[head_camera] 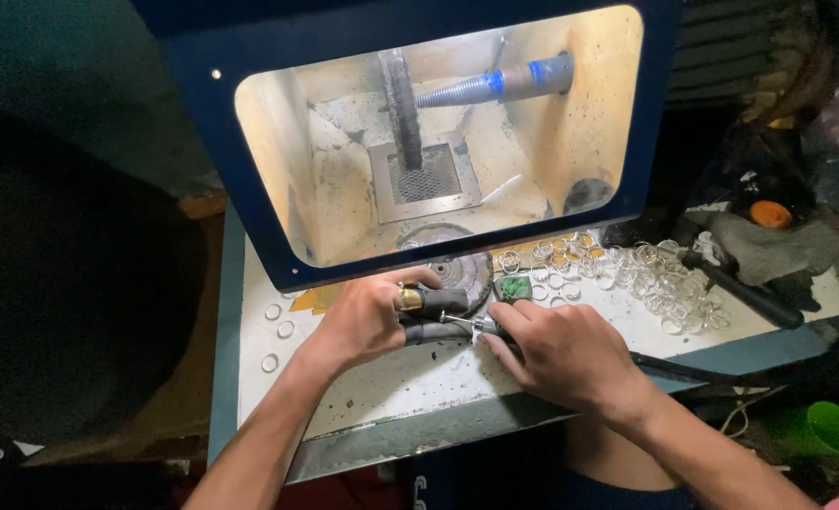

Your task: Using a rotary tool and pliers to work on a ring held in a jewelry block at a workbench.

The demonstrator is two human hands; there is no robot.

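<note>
My left hand (367,316) is closed around a dark cylindrical mandrel (438,300) with a brass-coloured band at its end. My right hand (561,351) grips a slim rotary handpiece (476,324), its metal tip pointing left against the mandrel. A dark cable (684,368) runs from the handpiece to the right. Both hands rest on the white work shelf (410,378) just in front of a round dark buffing disc (462,269). A small green block (512,287) lies right behind my right hand.
A blue polishing hood (249,198) with a lit cream interior stands behind, holding a tapered spindle (495,85) and a mesh grate (424,179). Several clear rings (660,279) are heaped at right, three rings (278,331) lie at left. A grey cloth (769,241) and a green cup (835,427) sit at right.
</note>
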